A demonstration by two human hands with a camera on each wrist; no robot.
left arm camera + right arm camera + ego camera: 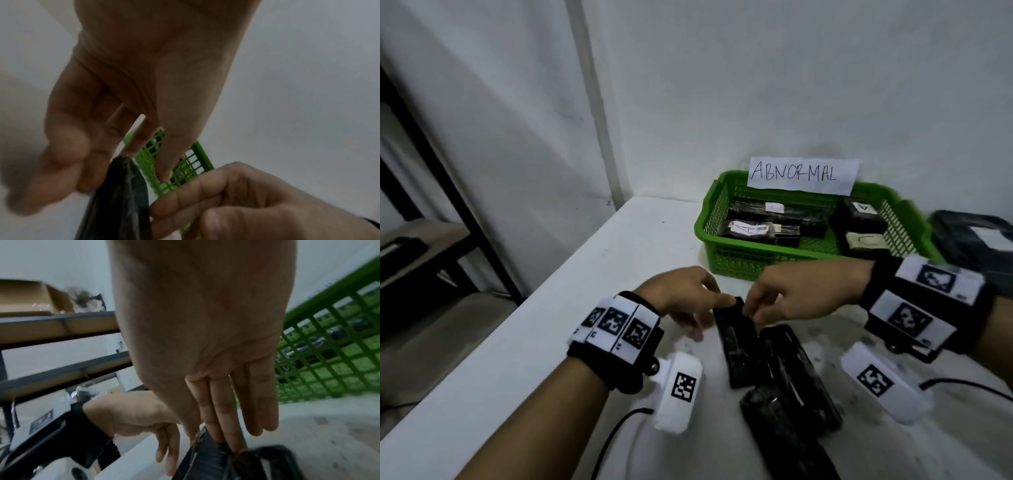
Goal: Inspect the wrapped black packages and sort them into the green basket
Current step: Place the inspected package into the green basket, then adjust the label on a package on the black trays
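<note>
Two hands meet over one black package (736, 339) on the white table (619, 260). It's long & thin, wrapped in shiny plastic, and lies flat w/ its far end pointing to the green basket (736, 263). The left hand (681, 294) comes in from the left. Its pointer finger is out straight and touches the far tip of the package. In the left wrist view the other fingers (61, 170) hang loose & a bit spread beside the package (121, 203); they're blurry. The right hand (801, 291) comes in from the right and pinches the same far end. In the right wrist view two fingers (222, 415) press down on the wrap (207, 459) w/ the thumb on the other side, and the last two fingers stick out straight, side by side.

More black packages (798, 377) lie in a heap just right of the held one, nearer the person. They touch each other.

Behind the hands sits the basket, near the wall. It has holes in its sides. A paper sign (803, 176) on its back rim says ABNORMAL. Inside are a few wrapped packages (760, 231) w/ white labels, some left, some right.

Right of the basket is a dark bag (976, 236) w/ a white label. Both wrists wear black bands w/ black & white square tags (616, 325). At far left is a dark metal shelf (448, 192).
</note>
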